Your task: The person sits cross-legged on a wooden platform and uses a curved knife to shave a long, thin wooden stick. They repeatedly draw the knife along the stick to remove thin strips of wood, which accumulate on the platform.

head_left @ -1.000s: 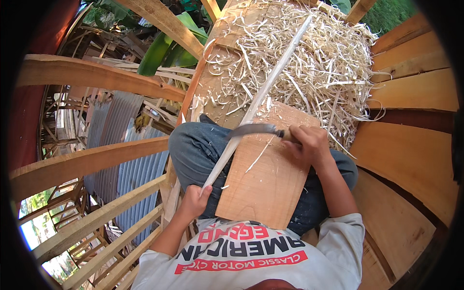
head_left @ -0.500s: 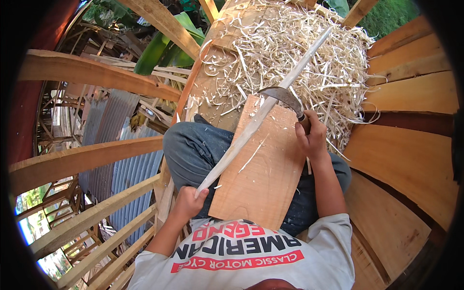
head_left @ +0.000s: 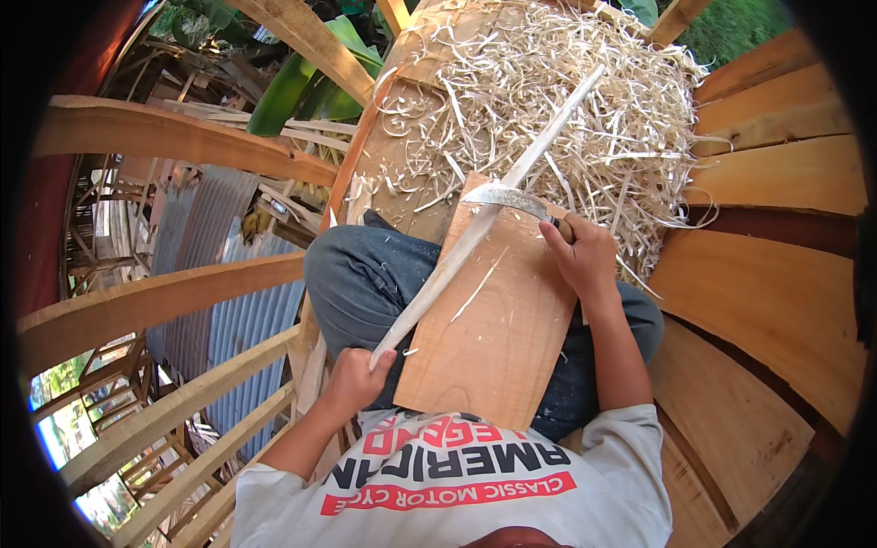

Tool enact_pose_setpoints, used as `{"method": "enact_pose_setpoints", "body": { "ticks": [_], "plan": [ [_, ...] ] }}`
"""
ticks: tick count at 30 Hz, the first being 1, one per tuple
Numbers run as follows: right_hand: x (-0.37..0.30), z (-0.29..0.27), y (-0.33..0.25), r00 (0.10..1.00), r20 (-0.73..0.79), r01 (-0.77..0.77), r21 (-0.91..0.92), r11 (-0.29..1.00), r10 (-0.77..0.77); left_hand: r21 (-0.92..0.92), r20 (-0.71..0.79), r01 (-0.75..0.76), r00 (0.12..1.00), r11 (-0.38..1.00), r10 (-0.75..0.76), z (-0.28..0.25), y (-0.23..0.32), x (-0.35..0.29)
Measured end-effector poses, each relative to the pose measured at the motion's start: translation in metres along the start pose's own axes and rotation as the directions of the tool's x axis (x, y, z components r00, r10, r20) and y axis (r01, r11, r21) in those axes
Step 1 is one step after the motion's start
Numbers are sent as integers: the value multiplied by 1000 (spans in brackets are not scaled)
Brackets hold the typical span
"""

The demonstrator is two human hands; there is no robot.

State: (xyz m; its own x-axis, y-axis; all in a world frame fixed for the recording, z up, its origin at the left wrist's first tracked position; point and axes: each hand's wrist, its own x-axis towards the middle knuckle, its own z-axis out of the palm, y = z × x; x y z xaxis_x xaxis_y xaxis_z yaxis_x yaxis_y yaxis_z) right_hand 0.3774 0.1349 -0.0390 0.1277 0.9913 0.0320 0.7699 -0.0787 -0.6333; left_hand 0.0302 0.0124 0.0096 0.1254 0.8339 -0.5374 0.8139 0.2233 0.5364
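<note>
My left hand (head_left: 359,376) is closed around the near end of a long, pale wooden stick (head_left: 454,262). The stick slants away to the right, over a flat wooden board (head_left: 493,320) on my lap, and its far end tapers over the shavings. In my right hand (head_left: 585,256) is the dark handle of a sickle-like curved knife (head_left: 508,197). Its blade lies across the stick near the board's far edge. A thin wood sliver (head_left: 480,288) and small chips rest on the board.
A thick heap of curled wood shavings (head_left: 603,137) covers the plank floor (head_left: 402,164) ahead. Wooden planks (head_left: 767,256) form a wall on the right. Slatted wooden rails (head_left: 174,297) run along the left, with corrugated metal sheets (head_left: 251,333) beyond them. My bent knees flank the board.
My right hand has drawn the curved knife slightly nearer and to the left along the stick, its blade turned to show more of its face. The stick's far end has shifted a little left and nearer.
</note>
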Motion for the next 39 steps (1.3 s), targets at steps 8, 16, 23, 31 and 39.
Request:
{"method": "enact_pose_setpoints", "body": {
  "ticks": [8,16,23,31,39],
  "plan": [
    [19,-17,30,961,-194,-212,-65,975,196,-7,17,-7,1000,1000,7,-3,6,2],
    [1,-12,23,991,-19,130,-62,989,-132,-23,9,1,1000,1000,-1,-1,4,2],
    [3,-1,6,998,-39,41,-240,970,-52,-47,43,60,997,997,-58,-4,11,3],
    [20,6,7,992,-100,43,-301,952,-77,-47,68,124,990,991,-121,-6,19,5],
    [46,-11,45,931,-168,-344,-96,934,325,-68,105,137,986,988,-129,-8,12,7]
  ]
}}
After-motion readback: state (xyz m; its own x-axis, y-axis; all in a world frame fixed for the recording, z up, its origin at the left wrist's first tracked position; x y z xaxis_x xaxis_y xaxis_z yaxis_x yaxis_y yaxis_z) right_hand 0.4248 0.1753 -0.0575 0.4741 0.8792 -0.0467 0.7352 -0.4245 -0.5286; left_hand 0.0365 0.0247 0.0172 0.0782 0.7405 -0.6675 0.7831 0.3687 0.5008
